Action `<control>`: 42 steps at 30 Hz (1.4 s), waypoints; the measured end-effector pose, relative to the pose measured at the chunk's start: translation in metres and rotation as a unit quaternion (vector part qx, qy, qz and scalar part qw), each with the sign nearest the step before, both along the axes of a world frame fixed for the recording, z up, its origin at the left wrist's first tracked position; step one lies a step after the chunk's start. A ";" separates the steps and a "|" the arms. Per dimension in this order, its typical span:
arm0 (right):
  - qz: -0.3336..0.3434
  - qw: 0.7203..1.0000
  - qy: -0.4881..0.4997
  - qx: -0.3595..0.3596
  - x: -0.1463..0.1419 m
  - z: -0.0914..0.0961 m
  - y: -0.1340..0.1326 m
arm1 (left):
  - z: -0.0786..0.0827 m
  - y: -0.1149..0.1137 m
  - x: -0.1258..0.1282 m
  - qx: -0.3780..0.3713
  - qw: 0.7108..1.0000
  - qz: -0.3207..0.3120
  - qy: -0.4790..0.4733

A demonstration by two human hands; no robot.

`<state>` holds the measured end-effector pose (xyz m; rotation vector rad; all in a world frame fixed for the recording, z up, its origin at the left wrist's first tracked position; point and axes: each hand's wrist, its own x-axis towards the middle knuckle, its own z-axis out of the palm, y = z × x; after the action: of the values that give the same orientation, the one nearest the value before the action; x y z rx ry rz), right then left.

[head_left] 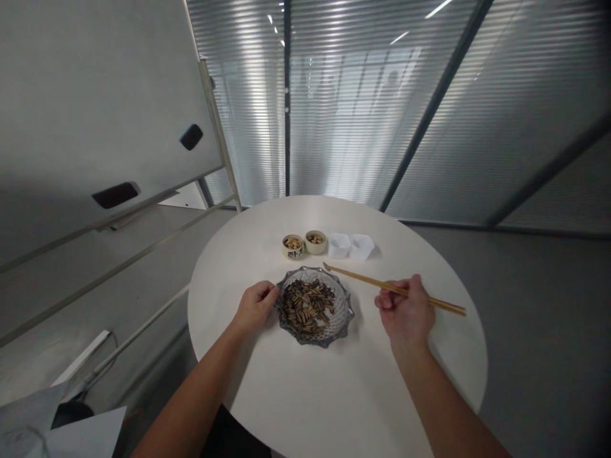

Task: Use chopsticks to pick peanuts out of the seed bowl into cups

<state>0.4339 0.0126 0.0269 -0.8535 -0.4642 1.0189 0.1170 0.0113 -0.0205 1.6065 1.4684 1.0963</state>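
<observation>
2 chopsticks (pixel 358 276) in right hand (pixel 408 310), tips near far rim of glass bowl (pixel 342 312) on table (pixel 315 394); seeds (pixel 306 305) inside. Left hand (pixel 258 308) pinches bowl's left rim. I judge picking step; next move needs steady grip.

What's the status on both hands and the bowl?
Left hand at rim of glass bowl, seeds inside. Right hand gripping chopsticks, tips near far rim. Cups and white dishes beyond, not blocking.

Bare forearms (pixel 205 375), possibly black trousers (pixel 233 436)
</observation>
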 end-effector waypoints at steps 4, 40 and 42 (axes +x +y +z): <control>-0.106 0.990 -0.072 0.056 0.007 0.014 0.017 | -0.001 0.000 -0.001 0.004 1.000 -0.004 0.008; 0.188 0.938 -0.272 0.108 0.011 0.029 0.005 | 0.004 0.000 -0.002 0.001 1.000 -0.002 0.016; 0.196 0.934 -0.281 0.099 0.006 0.017 0.004 | 0.002 0.001 -0.002 -0.001 1.000 -0.003 0.018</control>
<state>0.4400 0.0162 0.0443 -0.8829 -1.2458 1.0568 0.1147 0.0119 -0.0186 1.6361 1.4849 1.0675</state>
